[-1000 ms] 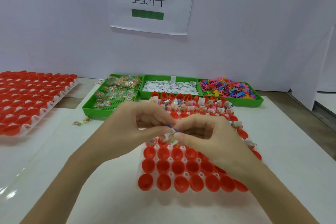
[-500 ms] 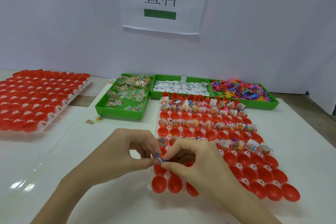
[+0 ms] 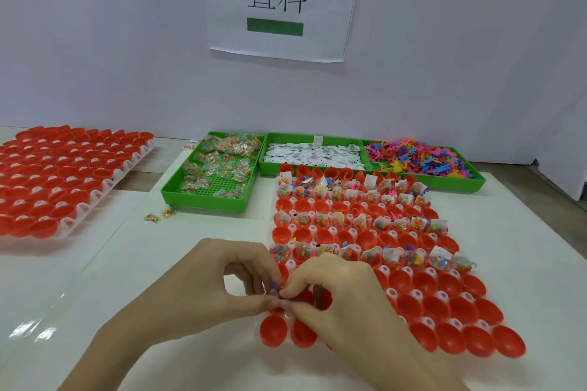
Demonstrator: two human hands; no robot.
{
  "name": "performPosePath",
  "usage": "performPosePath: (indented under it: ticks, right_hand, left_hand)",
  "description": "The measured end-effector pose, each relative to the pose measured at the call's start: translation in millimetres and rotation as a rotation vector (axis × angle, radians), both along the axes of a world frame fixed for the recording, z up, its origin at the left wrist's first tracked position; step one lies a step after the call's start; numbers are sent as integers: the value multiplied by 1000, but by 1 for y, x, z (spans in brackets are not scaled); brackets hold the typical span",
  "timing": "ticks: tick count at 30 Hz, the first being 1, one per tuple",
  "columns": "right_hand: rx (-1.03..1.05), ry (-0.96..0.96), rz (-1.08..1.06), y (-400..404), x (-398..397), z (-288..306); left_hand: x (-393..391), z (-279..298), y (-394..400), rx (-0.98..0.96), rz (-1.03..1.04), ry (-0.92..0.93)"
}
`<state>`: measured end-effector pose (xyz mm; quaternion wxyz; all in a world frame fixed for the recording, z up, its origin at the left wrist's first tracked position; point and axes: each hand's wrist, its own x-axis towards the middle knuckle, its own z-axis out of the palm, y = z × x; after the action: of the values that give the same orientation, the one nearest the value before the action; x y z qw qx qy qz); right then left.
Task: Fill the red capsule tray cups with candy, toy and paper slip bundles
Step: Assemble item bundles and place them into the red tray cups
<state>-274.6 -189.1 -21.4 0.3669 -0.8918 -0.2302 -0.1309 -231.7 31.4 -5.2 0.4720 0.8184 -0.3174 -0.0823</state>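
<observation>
One head-worn view — looking forward and down, close over the table (image 3: 197, 263).

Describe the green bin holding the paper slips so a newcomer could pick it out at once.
Under the wall sign, three green bins stand in a row at the back of the table. The slip bin is the middle one. It alone holds white printed slips; its left neighbour holds candy packets and its right neighbour holds colourful plastic toys.

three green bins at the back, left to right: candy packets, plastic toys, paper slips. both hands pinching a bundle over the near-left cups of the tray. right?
Not quite: the order is off. In the head view the middle green bin holds the paper slips and the right bin the plastic toys; candy packets fill the left bin. The rest stands: the left hand and right hand pinch a small bundle over the red tray's near-left cups.
</observation>
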Motion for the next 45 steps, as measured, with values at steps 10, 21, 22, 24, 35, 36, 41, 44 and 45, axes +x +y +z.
performPosePath:
  ticks: [10, 21, 22, 24, 35, 36, 41, 44, 45]
  right_hand:
    - [-71, 48, 42, -3, 0, 3]
    - [163, 148, -27, -17, 3, 16]
    - [216, 140, -46, -20, 3, 19]
    - [317, 121, -92, -28, 4, 25]
    - [403, 130, -245, -51, 15, 28]
    - [404, 129, -253, -52, 16, 27]
    - [404, 111, -303, -60, 22, 22]
    - [405, 93, -319, -64, 25, 21]
    - [411, 91, -315, -65, 25, 21]
  left_hand:
    - [1, -4, 0, 24, -1, -100]
    - [2, -10, -1, 29, -6, -252]
    - [2, -10, 0, 24, -18, -264]
    - [2, -10, 0, 38, -26, -303]
    - [2, -9, -3, -88, 252, -295]
    - [6, -9, -4, -112, 339, -283]
    - [43, -14, -4, 43, 620, -361]
    - [76, -8, -2, 248, 657, -385]
    - [87, -5, -1, 309, 645, -385]
